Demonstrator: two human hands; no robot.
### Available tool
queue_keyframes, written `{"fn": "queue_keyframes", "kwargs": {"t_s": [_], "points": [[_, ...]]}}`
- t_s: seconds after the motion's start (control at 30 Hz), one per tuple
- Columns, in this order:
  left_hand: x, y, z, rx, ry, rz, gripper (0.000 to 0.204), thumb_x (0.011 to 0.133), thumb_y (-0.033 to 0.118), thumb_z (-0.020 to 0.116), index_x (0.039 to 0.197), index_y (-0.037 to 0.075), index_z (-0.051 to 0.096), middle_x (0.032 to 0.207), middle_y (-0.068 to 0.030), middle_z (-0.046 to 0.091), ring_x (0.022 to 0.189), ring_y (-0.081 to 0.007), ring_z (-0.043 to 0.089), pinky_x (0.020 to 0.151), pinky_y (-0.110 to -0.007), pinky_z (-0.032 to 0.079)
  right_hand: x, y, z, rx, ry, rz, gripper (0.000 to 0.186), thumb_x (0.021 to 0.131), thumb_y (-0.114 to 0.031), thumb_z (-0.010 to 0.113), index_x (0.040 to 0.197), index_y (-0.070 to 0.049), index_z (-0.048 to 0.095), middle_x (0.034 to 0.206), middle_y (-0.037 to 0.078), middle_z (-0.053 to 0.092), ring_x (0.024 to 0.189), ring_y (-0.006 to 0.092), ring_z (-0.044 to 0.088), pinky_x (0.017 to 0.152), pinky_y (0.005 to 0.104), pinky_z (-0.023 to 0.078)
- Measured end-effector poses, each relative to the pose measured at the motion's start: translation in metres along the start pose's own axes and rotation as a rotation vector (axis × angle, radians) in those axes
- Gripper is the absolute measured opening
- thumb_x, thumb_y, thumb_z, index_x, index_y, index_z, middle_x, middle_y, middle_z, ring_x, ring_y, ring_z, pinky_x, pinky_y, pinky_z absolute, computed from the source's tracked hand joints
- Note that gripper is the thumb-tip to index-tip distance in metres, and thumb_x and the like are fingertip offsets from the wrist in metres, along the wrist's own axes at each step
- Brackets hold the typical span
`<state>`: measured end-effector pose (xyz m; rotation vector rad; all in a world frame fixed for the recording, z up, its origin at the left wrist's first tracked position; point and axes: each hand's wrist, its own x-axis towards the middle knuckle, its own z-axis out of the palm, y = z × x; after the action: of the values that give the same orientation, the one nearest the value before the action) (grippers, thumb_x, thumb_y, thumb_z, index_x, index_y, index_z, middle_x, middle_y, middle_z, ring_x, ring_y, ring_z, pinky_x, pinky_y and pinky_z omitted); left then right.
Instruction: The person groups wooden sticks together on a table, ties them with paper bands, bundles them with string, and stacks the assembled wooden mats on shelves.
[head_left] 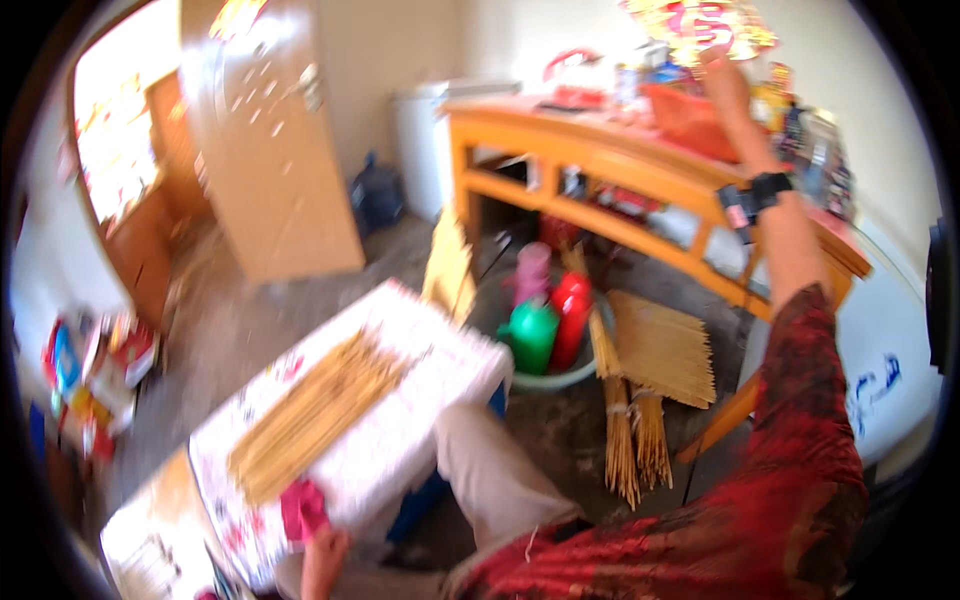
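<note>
We note left hand (325, 562) closed on red cloth (302, 510), beside sticks (310, 415) lying on white counter (385, 450). Our right hand (718, 68) up at gold-red ornament (700, 28), above wooden counter (600, 150); blurred, cannot tell grip.

A dark pink cloth (303, 510) lies bunched and creased at the near edge of a white patterned tabletop (440, 345), its lower end gathered tight and its upper part loose. It sits right by the lower corner of a flat layer of thin tan sticks (315, 415), whether touching or not is hard to tell. The sticks lie side by side, slanting from lower left to upper right, their far ends uneven and slightly spread. At the upper right, a shiny gold and red ornament (690, 28) stands out against the pale wall (500, 45), blurred and cut off by the top edge
</note>
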<state>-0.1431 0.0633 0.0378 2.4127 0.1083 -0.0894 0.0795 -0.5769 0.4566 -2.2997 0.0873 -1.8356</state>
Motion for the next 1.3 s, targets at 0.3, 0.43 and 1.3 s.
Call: {"fn": "queue_keyframes", "kwargs": {"t_s": [0.3, 0.43, 1.3], "points": [[0.028, -0.001, -0.043, -0.045, 0.066, 0.132, 0.020, 0.082, 0.015, 0.053, 0.086, -0.004, 0.059, 0.072, -0.0164, 0.060, 0.067, -0.0252, 0.058, 0.062, -0.033, 0.044, -0.128, -0.223, 0.080, 0.639, -0.480, -0.753, 0.024, 0.088, -0.024, 0.050, 0.100, -0.004, 0.057, 0.088, 0.011, 0.060, 0.081, 0.0199, 0.059, 0.077, 0.0291, 0.044], [0.064, -0.037, -0.045, -0.430, 0.243, -0.057, 0.022, 0.089, 0.013, 0.046, 0.091, -0.005, 0.058, 0.082, -0.0090, 0.062, 0.072, -0.0154, 0.061, 0.065, -0.024, 0.050, -0.234, -0.318, 0.110, 0.823, -0.827, -0.699, 0.020, 0.082, -0.013, 0.052, 0.098, -0.004, 0.057, 0.089, 0.014, 0.057, 0.087, 0.0305, 0.056, 0.078, 0.0349, 0.044], [0.065, -0.104, -0.127, -1.305, 0.488, -0.066, 0.024, 0.090, 0.018, 0.045, 0.103, -0.002, 0.052, 0.098, -0.0130, 0.057, 0.089, -0.0243, 0.058, 0.077, -0.036, 0.049, -0.495, -0.310, 0.076, 1.052, -1.954, -0.787, 0.025, 0.080, -0.018, 0.057, 0.102, -0.005, 0.054, 0.092, 0.015, 0.056, 0.086, 0.0342, 0.055, 0.074, 0.0396, 0.045]]}}
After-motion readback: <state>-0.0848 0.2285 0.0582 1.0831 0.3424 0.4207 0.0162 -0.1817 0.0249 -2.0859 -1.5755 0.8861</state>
